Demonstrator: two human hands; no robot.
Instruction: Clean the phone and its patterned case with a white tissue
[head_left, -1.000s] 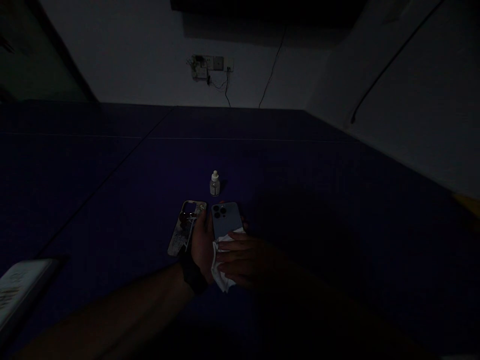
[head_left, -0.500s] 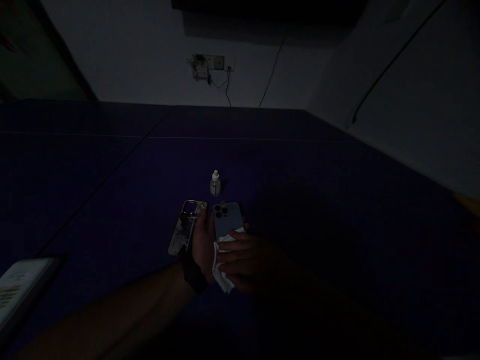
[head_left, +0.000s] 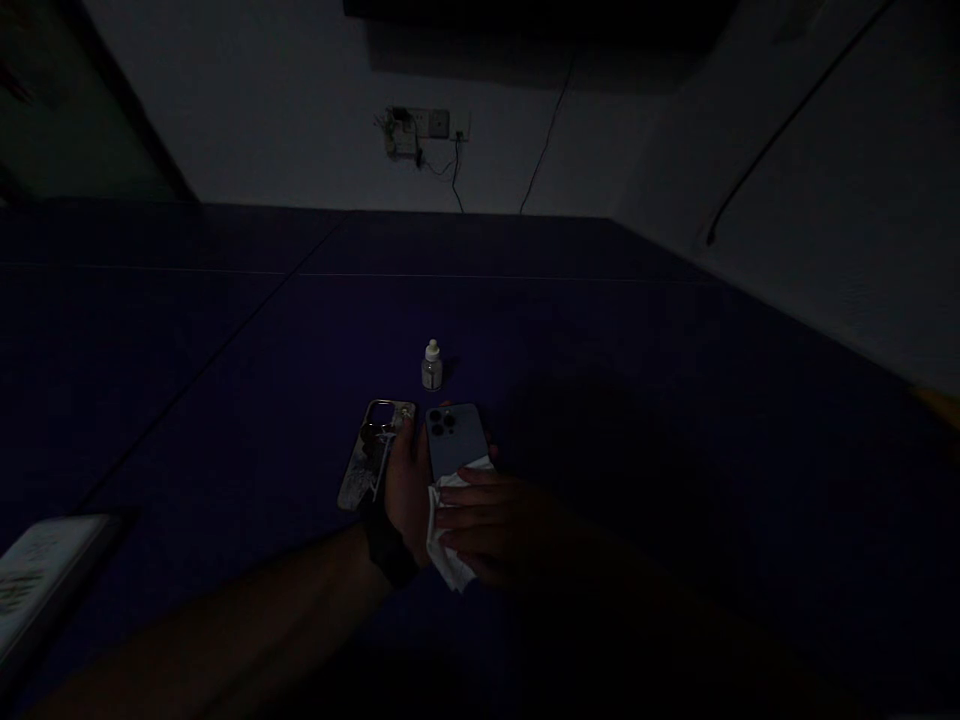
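A blue-grey smartphone (head_left: 459,440) lies back up in my left hand (head_left: 406,490), its camera lenses at the upper left corner. My left fingers wrap round from beneath, with tips showing at the far right edge. Over the phone's lower half, my right hand (head_left: 484,520) presses a white tissue (head_left: 448,562) with its fingers stretched across it. The patterned phone case (head_left: 365,465) lies on the surface just left of my left thumb. Beyond the phone stands a small dropper bottle (head_left: 432,368) with a white top. A dark band is on my left wrist.
The room is very dim. A white box-like object (head_left: 52,570) sits at the lower left on the dark blue surface (head_left: 600,340). Wall sockets (head_left: 427,125) with plugs and cables are at the back. A cable (head_left: 795,130) hangs along the right wall.
The tissue and my right hand have shifted very slightly toward me. My left hand still holds the phone; the case and bottle stay where they were.
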